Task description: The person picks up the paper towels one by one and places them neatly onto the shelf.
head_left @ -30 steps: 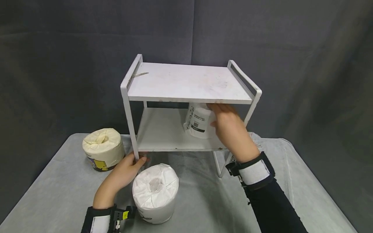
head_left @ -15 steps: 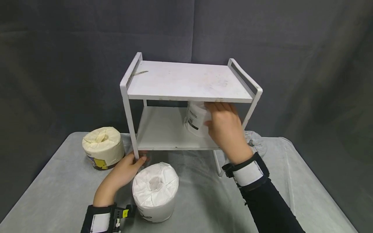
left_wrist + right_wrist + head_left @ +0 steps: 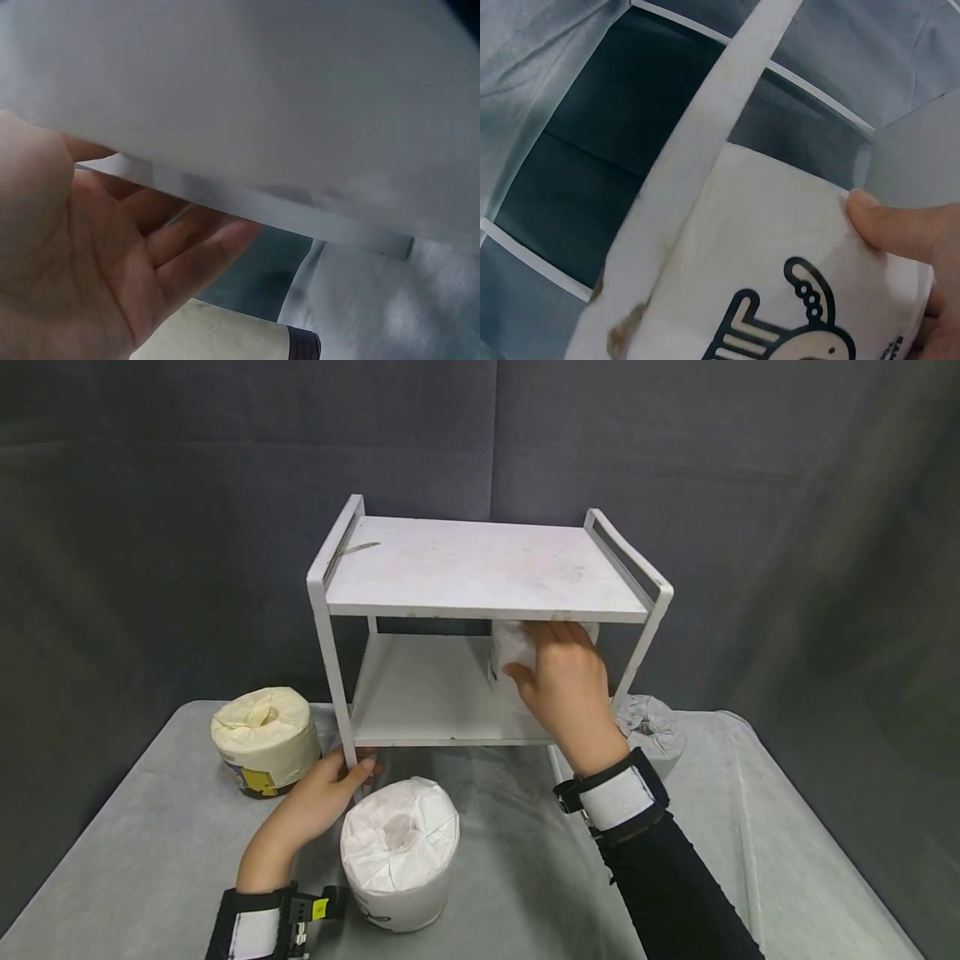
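Observation:
A white two-tier shelf rack (image 3: 420, 693) stands on the cloth-covered table. My right hand (image 3: 566, 681) reaches under its top board and grips a white wrapped toilet roll (image 3: 512, 647) on the lower board, toward the right side. In the right wrist view my thumb (image 3: 889, 225) presses the wrapper of this roll, which bears a dark cartoon print. Low at the front left, my left hand (image 3: 327, 789) grips the rack's leg (image 3: 330, 672), thumb in front. The left wrist view shows its fingers (image 3: 199, 251) curled behind the leg.
A white wrapped toilet roll (image 3: 401, 860) stands just in front of the rack, close to my left forearm. A cream roll (image 3: 266, 743) with a yellow and purple label sits at the left. Another wrapped roll (image 3: 651, 727) is partly hidden behind the rack's right side.
My right hand has moved left across the front of the roll, and the roll has turned so its printed label no longer faces the head camera. My left hand stays on the leg.

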A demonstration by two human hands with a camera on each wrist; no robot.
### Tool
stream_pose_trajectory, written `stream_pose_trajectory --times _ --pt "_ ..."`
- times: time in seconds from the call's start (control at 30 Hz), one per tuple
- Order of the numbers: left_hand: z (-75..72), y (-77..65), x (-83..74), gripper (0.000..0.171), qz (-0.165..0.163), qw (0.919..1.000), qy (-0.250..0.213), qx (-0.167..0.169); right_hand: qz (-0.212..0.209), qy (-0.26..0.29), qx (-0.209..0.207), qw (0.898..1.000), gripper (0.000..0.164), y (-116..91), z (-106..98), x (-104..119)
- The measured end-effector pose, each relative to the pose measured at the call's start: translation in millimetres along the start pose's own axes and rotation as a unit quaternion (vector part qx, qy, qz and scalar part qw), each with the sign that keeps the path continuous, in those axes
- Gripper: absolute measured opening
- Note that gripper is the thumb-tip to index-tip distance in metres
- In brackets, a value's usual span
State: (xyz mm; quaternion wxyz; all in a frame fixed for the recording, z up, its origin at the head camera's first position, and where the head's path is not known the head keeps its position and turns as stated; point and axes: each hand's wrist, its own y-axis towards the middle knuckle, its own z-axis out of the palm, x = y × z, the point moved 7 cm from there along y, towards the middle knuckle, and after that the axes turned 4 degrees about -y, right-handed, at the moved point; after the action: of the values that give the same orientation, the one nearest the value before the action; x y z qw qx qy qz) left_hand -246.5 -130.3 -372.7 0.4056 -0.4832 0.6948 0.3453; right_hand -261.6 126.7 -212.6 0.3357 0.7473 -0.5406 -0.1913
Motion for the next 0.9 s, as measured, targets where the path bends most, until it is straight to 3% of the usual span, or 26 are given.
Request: stream_pose_trajectory --times 0.23,0.53,0.9 --pt "0.1 1.0 1.4 0.040 -0.010 0.9999 -0.003 -0.002 0.032 -0.038 -0.036 0.998 0.048 2.7 3.4 5.0" --pt "1.7 1.6 0.1 0.044 -0.001 1.0000 -0.007 -0.002 0.023 -0.088 -0.066 0.994 0.039 7.0 10.6 15.3" --pt "2.7 1.6 1.0 0.042 -0.009 0.9999 -0.006 -0.009 0.050 -0.079 -0.059 0.994 0.043 7.8 15.4 17.6"
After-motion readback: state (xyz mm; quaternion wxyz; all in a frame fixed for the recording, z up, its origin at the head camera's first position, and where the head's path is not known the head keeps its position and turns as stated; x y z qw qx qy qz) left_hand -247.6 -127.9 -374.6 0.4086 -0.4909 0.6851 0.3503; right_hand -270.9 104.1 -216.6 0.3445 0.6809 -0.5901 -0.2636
